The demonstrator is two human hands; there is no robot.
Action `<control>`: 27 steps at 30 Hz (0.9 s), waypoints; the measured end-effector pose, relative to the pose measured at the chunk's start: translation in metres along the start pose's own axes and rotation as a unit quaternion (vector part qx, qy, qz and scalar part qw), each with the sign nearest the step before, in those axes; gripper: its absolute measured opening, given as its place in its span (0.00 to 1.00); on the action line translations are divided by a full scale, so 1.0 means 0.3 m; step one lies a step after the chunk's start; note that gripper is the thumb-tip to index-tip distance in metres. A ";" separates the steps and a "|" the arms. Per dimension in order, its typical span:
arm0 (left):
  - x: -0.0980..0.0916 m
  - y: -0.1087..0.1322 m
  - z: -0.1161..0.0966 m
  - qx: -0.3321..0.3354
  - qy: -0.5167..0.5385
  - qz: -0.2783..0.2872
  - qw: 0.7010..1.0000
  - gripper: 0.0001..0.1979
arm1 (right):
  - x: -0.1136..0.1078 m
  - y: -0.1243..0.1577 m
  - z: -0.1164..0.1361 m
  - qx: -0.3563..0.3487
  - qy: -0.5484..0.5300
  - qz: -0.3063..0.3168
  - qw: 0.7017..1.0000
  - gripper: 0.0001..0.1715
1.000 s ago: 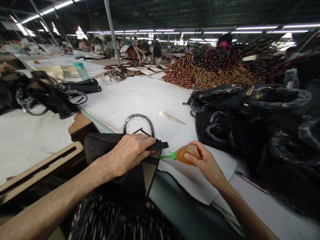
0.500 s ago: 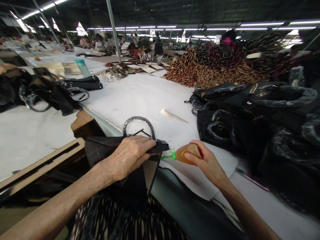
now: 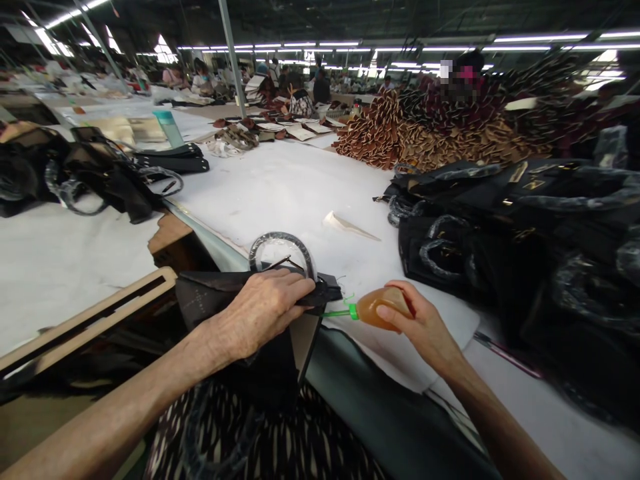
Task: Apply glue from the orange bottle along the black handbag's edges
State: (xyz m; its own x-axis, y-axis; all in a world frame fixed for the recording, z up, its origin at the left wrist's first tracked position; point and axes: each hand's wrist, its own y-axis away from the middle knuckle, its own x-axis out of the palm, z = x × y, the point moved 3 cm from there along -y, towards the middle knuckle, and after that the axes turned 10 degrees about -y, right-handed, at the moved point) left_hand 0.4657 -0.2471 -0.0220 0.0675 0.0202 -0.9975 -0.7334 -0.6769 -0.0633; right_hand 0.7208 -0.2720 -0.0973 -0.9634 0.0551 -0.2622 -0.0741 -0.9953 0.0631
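Observation:
A black bag (image 3: 273,380) lies at the near table edge, with a plastic-wrapped round handle (image 3: 281,241) standing up behind it. My left hand (image 3: 267,310) is closed on the bag's upper edge, its fingertips by the right corner. In my right hand (image 3: 417,320) is a squeeze bottle (image 3: 377,308) of amber liquid, tilted sideways. The bottle's thin green nozzle (image 3: 336,313) points left and reaches the bag's edge below my left fingertips; its very tip is hidden there.
Black bags (image 3: 465,233) are heaped at the right, beside a pen-like tool (image 3: 507,355). A pale pointed tool (image 3: 353,228) lies on the white table (image 3: 260,180). Further black bags (image 3: 107,170) and a teal bottle (image 3: 169,128) stand left. People work far back.
The view has shifted slightly, so most things sit a little differently in the frame. Both hands keep their hold, and a dark wrapped loop now shows more clearly below the bag.

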 end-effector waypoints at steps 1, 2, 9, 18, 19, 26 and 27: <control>0.000 0.001 0.000 0.000 0.001 0.000 1.000 0.07 | -0.002 0.001 -0.002 0.001 -0.003 -0.001 1.000 0.20; 0.001 0.001 0.000 0.000 0.002 0.001 1.000 0.07 | -0.003 0.002 -0.004 0.004 -0.005 -0.002 1.000 0.20; 0.008 0.006 0.003 0.005 0.001 -0.008 1.000 0.06 | 0.008 0.008 -0.002 0.011 -0.003 0.002 1.000 0.21; 0.018 0.019 0.008 0.008 -0.005 -0.012 1.000 0.08 | 0.022 0.032 0.000 0.015 0.005 0.027 1.000 0.23; 0.017 0.019 0.008 0.009 -0.004 -0.010 1.000 0.08 | 0.025 0.036 0.004 0.012 0.005 0.031 0.999 0.23; 0.013 0.018 0.006 0.004 -0.003 -0.002 1.000 0.08 | 0.038 0.070 0.031 0.019 0.011 0.040 0.999 0.24; 0.014 0.019 0.006 0.003 -0.003 -0.002 1.000 0.08 | 0.040 0.074 0.034 0.019 0.010 0.045 0.999 0.24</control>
State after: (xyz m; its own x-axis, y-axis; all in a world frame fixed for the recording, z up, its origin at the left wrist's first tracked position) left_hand 0.4606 -0.2494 -0.0266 0.0664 0.0261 -0.9975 -0.7378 -0.6718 -0.0667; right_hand 0.7050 -0.2926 -0.0894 -0.9616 -0.0357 -0.2723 0.0017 -0.9923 0.1240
